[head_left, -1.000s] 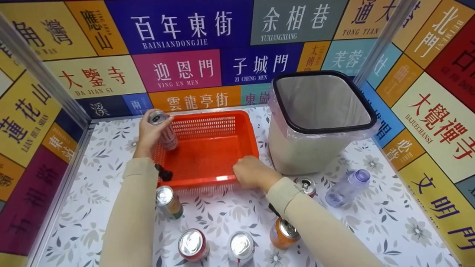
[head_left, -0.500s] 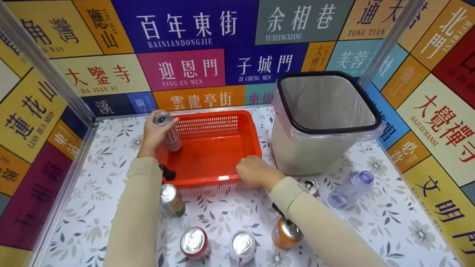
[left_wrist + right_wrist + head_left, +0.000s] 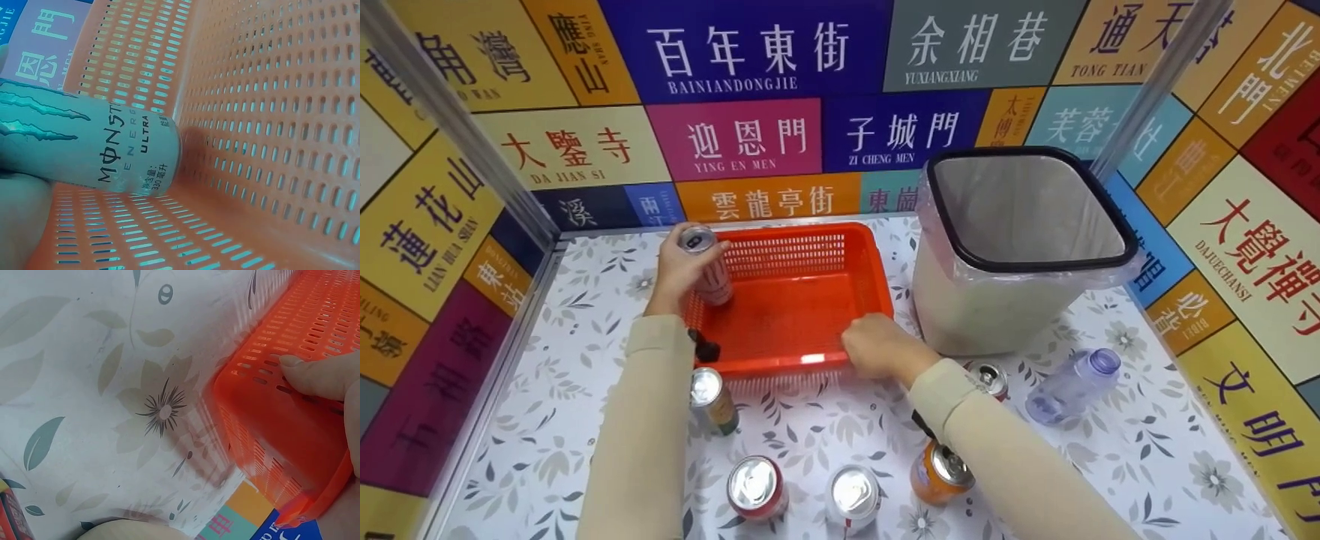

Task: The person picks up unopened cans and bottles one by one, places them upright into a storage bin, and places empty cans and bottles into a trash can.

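black-rimmed bin (image 3: 990, 319) rt of bskt (image 3: 787, 315)

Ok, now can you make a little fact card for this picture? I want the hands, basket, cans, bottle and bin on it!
Left hand: holds a Monster can inside the basket
Right hand: grips the basket's near right corner
Basket: red, holey
Other cans: green-bottomed can, red can, white can, orange can, partly hidden can
Bottle: purple, see-through
Bin: black-rimmed, right of the basket
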Available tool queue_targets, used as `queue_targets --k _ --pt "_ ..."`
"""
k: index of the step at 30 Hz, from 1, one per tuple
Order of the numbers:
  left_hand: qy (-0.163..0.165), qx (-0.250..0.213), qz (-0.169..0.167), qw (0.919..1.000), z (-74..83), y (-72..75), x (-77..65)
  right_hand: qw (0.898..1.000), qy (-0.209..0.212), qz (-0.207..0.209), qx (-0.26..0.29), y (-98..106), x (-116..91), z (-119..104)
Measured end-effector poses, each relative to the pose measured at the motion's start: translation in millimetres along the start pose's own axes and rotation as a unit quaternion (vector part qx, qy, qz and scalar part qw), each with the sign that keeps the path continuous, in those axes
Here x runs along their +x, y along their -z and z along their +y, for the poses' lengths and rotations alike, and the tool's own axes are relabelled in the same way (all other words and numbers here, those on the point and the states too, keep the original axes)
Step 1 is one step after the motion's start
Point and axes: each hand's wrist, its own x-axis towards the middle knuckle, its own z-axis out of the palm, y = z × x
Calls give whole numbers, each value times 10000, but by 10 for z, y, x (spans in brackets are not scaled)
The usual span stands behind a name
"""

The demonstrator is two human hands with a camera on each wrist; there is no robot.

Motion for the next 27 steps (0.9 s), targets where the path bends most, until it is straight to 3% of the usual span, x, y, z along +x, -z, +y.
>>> queue_targets --k 7,14,27 --pt "166 212 -198 9994 4 -24 33 9999 -102 -77 10 14 10 24" --pt "-251 188 -262 9992 -29 -48 25 9996 178 92 -218 4 20 35" --pt "-233 322 -206 9990 -60 -38 30 9999 -95 -114 -44 -9 11 4"
